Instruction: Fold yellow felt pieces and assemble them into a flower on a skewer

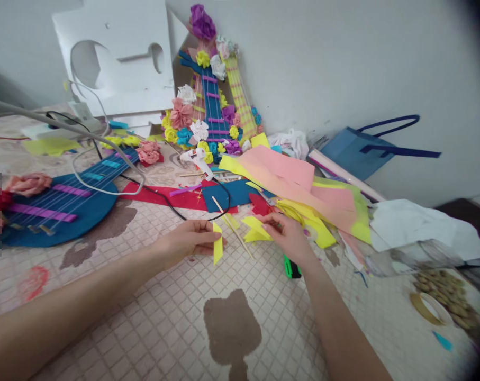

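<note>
Between the thumb and fingers of my left hand (194, 238) is a small yellow paper strip (218, 244), held upright. My right hand (285, 236) pinches other yellow paper pieces (255, 228) near the middle of the table. A thin wooden stick (235, 230) lies slantwise between the two hands. Under my right wrist is a green and black cutter (291, 267), partly covered. Scissors (268, 198) lie just beyond my right hand, their handles among yellow scraps.
A white glue gun (198, 160) with a black cord stands behind the hands. At left lies a blue paper guitar (61, 206); flower-covered guitars (214, 100) lean on the wall. Pink and yellow sheets (281, 169), a blue bag (354, 151) and a tape roll (430, 308) are at right.
</note>
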Demonstrator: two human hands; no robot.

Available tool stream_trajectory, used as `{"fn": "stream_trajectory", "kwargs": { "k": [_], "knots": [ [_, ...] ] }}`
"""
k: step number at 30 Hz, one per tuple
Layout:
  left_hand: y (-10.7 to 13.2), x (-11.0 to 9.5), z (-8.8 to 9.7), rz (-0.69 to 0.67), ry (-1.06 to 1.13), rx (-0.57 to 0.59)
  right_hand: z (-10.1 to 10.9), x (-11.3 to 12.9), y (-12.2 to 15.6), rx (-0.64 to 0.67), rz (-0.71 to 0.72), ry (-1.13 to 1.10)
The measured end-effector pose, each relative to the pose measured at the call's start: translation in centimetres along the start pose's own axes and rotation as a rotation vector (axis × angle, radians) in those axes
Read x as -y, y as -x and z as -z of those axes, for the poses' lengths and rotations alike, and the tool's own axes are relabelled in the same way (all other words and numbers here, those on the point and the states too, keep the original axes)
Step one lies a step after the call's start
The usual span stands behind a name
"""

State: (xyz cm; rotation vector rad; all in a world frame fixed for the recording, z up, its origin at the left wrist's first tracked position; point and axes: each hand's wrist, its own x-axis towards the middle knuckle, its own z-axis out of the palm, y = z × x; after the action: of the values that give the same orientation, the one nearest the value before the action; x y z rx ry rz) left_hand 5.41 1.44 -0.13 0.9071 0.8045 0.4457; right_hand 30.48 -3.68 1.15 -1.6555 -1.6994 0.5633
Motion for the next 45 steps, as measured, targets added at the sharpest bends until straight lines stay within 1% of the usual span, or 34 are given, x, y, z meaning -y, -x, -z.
{"fn": "stream_trajectory", "kwargs": {
  "k": [2,5,8,10,13,15,16,20,22,24,27,30,34,38,41,45],
  "knots": [
    [0.2,0.1,0.1,-0.011,-0.003,0.003,-0.1,0.0,0.0,-0.013,-0.011,-0.036],
    [0.5,0.1,0.1,-0.023,-0.009,0.004,-0.4,-0.2,0.2,0.041,-0.050,-0.066],
    [0.5,0.0,0.1,-0.010,-0.012,0.004,-0.7,-0.4,0.3,0.085,-0.060,-0.026],
    [0.5,0.0,0.1,-0.001,-0.008,0.006,-0.7,-0.4,0.2,0.059,-0.033,-0.004],
    [0.4,-0.1,0.0,-0.003,-0.001,-0.004,-0.9,0.3,0.3,-0.064,0.001,-0.051],
    [0.5,-0.1,-0.1,-0.005,-0.008,-0.015,-1.3,1.2,0.5,-0.110,-0.032,-0.188],
    [0.6,-0.1,-0.2,-0.008,-0.016,-0.022,-1.7,1.8,0.7,-0.088,-0.063,-0.291],
    [1.0,0.1,-0.7,-0.044,-0.078,-0.037,-4.2,4.3,1.9,0.099,-0.194,-0.656],
    [1.1,0.2,-0.8,-0.068,-0.128,-0.064,-5.5,5.2,2.5,0.174,-0.234,-0.760],
    [1.1,0.3,-0.9,-0.096,-0.179,-0.110,-6.4,5.7,2.9,0.191,-0.239,-0.777],
    [1.2,0.4,-1.0,-0.159,-0.215,-0.162,-7.1,6.1,3.1,0.173,-0.229,-0.737],
    [1.3,0.5,-1.2,-0.195,-0.198,-0.168,-7.5,6.3,3.0,0.147,-0.269,-0.725],
    [1.5,0.5,-1.4,-0.192,-0.108,-0.143,-7.8,6.3,2.8,0.092,-0.303,-0.758],
    [1.5,0.2,-1.5,-0.214,-0.080,-0.164,-8.0,6.1,2.8,0.084,-0.326,-0.833],
    [1.5,0.1,-1.5,-0.198,-0.095,-0.177,-8.0,6.0,2.8,0.069,-0.325,-0.870],
    [1.3,0.5,-1.2,-0.140,-0.190,-0.176,-8.1,6.2,2.8,0.061,-0.322,-0.886]
  ]
}}
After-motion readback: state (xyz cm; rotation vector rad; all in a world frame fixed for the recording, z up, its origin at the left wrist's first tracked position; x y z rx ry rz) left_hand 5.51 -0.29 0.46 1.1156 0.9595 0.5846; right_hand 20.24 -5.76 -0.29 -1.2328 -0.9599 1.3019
